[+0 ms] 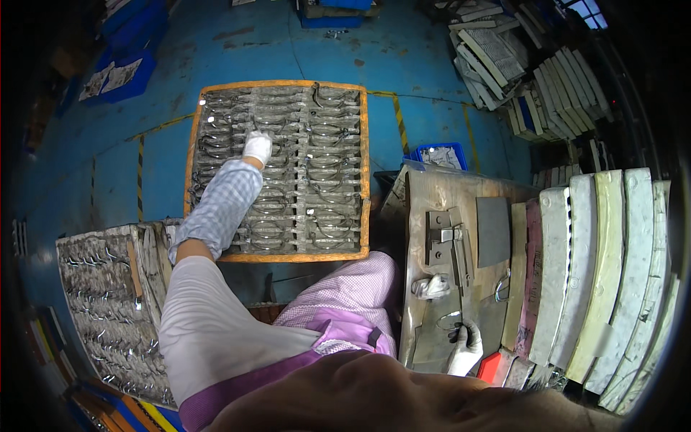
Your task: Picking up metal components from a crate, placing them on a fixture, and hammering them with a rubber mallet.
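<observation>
My left hand (258, 147), in a white glove, is closed over the left half of a wood-rimmed tray (365, 165). Its fingertips are hidden, so whatever it grips does not show. Rows of thin, curved metal pieces (327, 162) lie in the tray's grey slotted lining. Low on the right, my right hand (466, 349) wears a white glove with dark fingertips. Its thumb and fingers pinch a curved, shiny metal piece (450, 317) above the worn workbench (425, 335). A metal fixture with a long bar (450, 241) sits farther up the bench, beside a crumpled white cloth (432, 286).
A dark flat pad (493, 232) lies on the bench. Thick, pale slotted boards (604, 252) stand along its right side. Another tray of metal pieces (108, 302) is at the lower left. Beyond the bench is a blue bin (461, 155) on the blue floor.
</observation>
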### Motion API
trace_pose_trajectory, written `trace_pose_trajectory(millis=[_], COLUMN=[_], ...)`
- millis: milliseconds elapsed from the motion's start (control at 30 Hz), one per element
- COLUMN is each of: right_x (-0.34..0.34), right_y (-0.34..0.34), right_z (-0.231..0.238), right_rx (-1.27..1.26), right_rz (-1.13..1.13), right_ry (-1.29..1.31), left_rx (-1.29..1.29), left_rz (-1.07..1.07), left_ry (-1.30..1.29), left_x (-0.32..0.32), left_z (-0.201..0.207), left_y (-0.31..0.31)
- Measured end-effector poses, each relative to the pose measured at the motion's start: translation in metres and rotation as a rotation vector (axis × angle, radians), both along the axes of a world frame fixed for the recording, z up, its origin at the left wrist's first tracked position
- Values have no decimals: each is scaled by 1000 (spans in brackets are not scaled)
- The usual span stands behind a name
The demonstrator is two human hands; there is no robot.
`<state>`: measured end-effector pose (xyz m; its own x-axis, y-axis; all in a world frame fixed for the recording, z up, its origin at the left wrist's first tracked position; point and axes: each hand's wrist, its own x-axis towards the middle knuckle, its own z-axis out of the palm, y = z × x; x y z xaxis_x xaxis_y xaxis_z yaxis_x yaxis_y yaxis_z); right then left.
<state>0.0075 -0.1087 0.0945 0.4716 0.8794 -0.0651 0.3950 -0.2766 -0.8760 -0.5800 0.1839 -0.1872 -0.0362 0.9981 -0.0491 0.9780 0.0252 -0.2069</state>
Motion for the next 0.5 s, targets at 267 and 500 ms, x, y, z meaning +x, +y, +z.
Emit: trace_pose_trajectory(millis=[267,500], right_x=[-50,-164], right_y=[42,118], right_z=[40,-4], right_rx=[80,153], right_rz=[210,666], right_ry=[-72,175], left_rx=[-78,-771], left_rz=[36,-46], left_ry=[-688,-2070], left_x=[85,233], left_z=[90,154], left_y=[-49,-134])
